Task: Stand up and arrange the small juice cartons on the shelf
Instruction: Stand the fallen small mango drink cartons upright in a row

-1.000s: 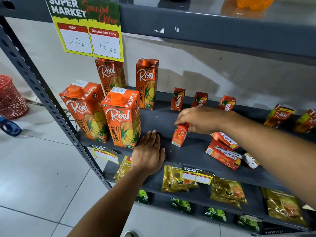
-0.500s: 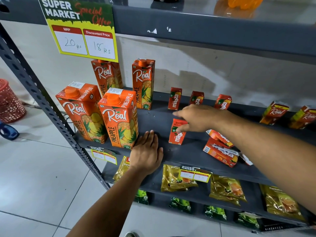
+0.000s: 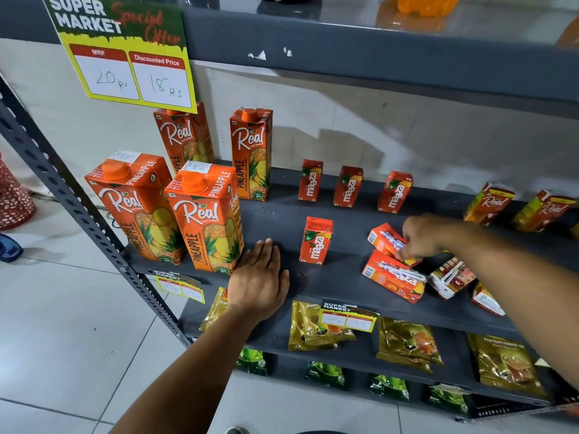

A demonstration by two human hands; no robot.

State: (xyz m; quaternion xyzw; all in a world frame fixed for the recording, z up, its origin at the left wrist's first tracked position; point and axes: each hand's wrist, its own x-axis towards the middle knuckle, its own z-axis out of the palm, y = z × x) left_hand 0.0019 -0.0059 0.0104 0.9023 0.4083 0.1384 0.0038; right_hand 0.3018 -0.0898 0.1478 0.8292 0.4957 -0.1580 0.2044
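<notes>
Three small orange Maaza cartons (image 3: pixel 348 187) stand upright in a row at the back of the grey shelf (image 3: pixel 329 280). A fourth small carton (image 3: pixel 315 240) stands alone in front of them, untouched. To its right several small cartons lie flat: one (image 3: pixel 383 239) under my right hand (image 3: pixel 423 234), whose fingers curl around it, and another (image 3: pixel 393 277) just in front. My left hand (image 3: pixel 260 281) rests flat and open on the shelf's front edge. Two small Real cartons (image 3: pixel 488 203) lean at the back right.
Several tall Real pineapple cartons (image 3: pixel 206 217) stand at the shelf's left end. A price sign (image 3: pixel 125 51) hangs from the upper shelf. Gold tea packets (image 3: pixel 407 343) lie on the shelf below. A slotted grey post (image 3: pixel 78 205) frames the left side; a red basket (image 3: pixel 12 198) sits on the floor.
My right hand stood one small carton upright, let it go, and moved right onto a flat-lying carton. My left hand stayed put on the shelf edge.
</notes>
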